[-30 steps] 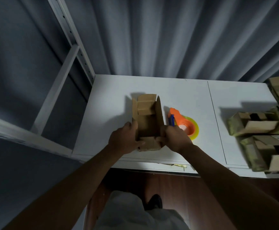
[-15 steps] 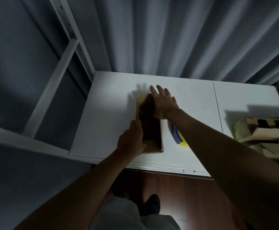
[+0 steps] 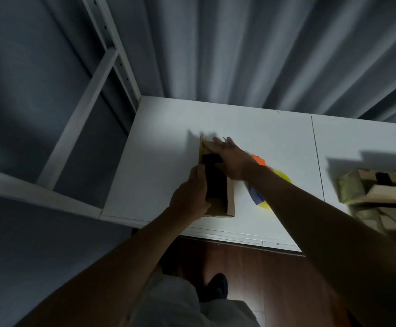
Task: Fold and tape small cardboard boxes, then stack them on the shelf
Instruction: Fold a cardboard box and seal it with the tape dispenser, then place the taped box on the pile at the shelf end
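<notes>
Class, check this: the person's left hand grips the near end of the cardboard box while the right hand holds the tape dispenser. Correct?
Not quite. The head view shows the right hand lying flat on the cardboard box; the tape dispenser rests untouched on the table. The left hand does grip the near end.

Grey pleated curtain (image 3: 251,50) hangs behind white table surface (image 3: 164,161). Dark reddish wooden floor (image 3: 251,263) shows below the table's near edge. Black shoe (image 3: 217,285) on floor beside pale trouser leg (image 3: 180,303).
</notes>
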